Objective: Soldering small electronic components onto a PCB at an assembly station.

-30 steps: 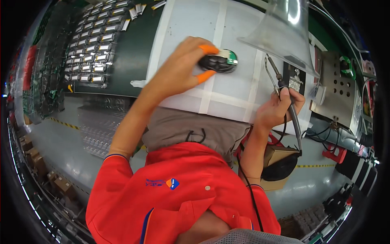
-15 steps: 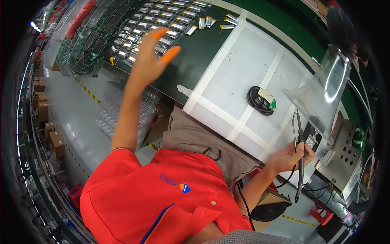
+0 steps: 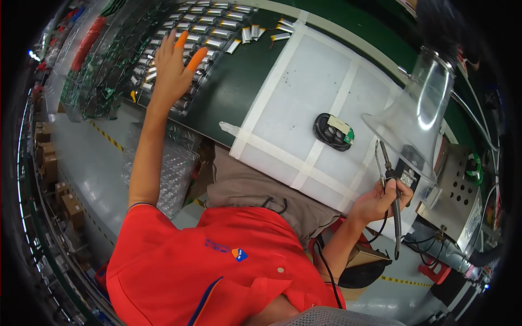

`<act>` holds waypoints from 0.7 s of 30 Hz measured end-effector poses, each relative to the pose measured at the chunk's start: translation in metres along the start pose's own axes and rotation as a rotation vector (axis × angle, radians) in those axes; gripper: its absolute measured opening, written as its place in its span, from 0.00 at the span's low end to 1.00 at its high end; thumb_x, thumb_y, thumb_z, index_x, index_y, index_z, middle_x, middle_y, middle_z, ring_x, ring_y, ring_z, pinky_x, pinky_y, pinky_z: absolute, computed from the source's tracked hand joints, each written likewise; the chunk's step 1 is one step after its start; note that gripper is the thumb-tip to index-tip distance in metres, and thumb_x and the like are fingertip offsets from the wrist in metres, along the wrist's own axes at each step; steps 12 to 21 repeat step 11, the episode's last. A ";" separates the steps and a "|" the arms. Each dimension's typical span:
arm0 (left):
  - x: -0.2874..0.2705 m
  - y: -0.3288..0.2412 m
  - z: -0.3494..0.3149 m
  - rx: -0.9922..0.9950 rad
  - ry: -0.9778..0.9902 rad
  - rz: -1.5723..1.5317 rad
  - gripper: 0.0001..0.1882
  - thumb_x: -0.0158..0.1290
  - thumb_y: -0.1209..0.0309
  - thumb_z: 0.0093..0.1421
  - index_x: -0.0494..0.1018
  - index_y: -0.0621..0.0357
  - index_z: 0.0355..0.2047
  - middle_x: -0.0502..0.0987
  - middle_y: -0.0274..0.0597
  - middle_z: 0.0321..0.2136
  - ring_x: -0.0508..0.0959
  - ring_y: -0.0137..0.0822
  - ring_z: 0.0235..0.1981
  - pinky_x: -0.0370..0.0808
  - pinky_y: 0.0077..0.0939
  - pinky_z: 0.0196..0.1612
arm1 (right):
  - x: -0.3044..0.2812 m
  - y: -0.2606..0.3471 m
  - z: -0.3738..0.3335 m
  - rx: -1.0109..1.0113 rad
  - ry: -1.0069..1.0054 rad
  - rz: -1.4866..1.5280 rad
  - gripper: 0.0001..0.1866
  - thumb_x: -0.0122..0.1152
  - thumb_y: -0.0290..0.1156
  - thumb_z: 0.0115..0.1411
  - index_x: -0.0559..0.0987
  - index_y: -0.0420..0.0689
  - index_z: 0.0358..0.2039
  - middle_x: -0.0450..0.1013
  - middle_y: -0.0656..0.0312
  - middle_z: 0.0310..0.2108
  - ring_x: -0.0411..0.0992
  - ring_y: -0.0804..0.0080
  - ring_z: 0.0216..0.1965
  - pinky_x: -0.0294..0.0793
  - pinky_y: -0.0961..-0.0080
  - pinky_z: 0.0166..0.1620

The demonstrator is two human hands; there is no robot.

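Note:
My left hand (image 3: 173, 76) reaches over rows of small silver battery packs (image 3: 216, 32) at the far left, fingers apart, with orange covers on the thumb and a finger. No battery shows in its grip. Low on the right, my right hand (image 3: 385, 201) is closed around a soldering iron (image 3: 397, 231) and a thin, bent metal tool (image 3: 379, 163) that looks like tweezers. Both tips point away from me. Beyond them, a black oval housing (image 3: 324, 129) lies on the white taped mat (image 3: 288, 98), carrying a cream block and a green circuit board (image 3: 349, 137).
A clear extraction hood (image 3: 427, 103) overhangs the mat's right side. Loose batteries (image 3: 251, 33) lie beside the rows. Wired green boards (image 3: 98, 81) stand at far left. A perforated metal box (image 3: 454, 190) and a green solder reel (image 3: 474, 168) are at right.
My left hand has moved left over the battery rows, its fingers more spread. My right hand keeps its hold on both tools. The whole view has shifted a little.

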State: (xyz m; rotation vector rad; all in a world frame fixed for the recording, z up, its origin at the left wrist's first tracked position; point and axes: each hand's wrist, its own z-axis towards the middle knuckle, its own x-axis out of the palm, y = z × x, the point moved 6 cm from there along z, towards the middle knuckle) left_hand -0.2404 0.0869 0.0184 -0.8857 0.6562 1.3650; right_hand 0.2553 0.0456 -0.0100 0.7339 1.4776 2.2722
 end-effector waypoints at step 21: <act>0.109 -0.116 0.099 0.253 0.360 -0.202 0.20 0.58 0.69 0.54 0.72 0.59 0.47 0.79 0.54 0.34 0.78 0.50 0.39 0.75 0.39 0.42 | -0.009 0.000 -0.003 0.024 -0.048 0.040 0.06 0.54 0.23 0.55 0.67 0.43 0.31 0.65 0.63 0.22 0.55 0.84 0.19 0.52 0.86 0.22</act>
